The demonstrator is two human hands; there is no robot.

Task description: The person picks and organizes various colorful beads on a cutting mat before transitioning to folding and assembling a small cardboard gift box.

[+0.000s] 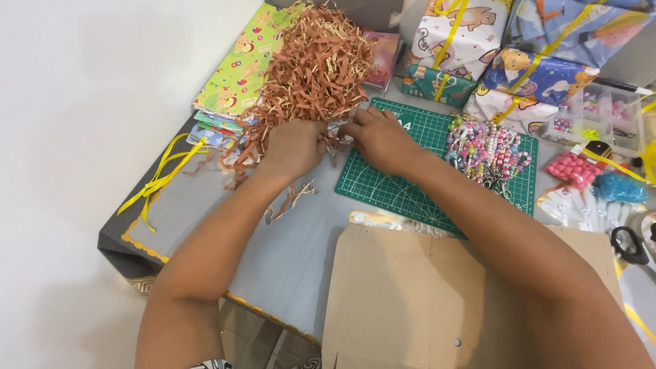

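Note:
My left hand (295, 145) and my right hand (378, 138) meet at the near edge of a big heap of brown shredded paper (316, 65). Both hands pinch a small pale wrapped item (339, 128) between them, partly hidden by the fingers and strands. Loose brown strips (292, 198) lie on the grey table (205, 205) under my left wrist. My right hand rests over the left end of a green cutting mat (403, 184).
Folded gift-wrap sheets (236, 75) lie at the back left, yellow ribbon (160, 174) beside them. Wrapped boxes (471, 41) stand at the back. Bead bracelets (486, 149), a bead organiser (594, 113), black scissors (629, 244) sit right. A flat cardboard box (410, 301) is nearest me.

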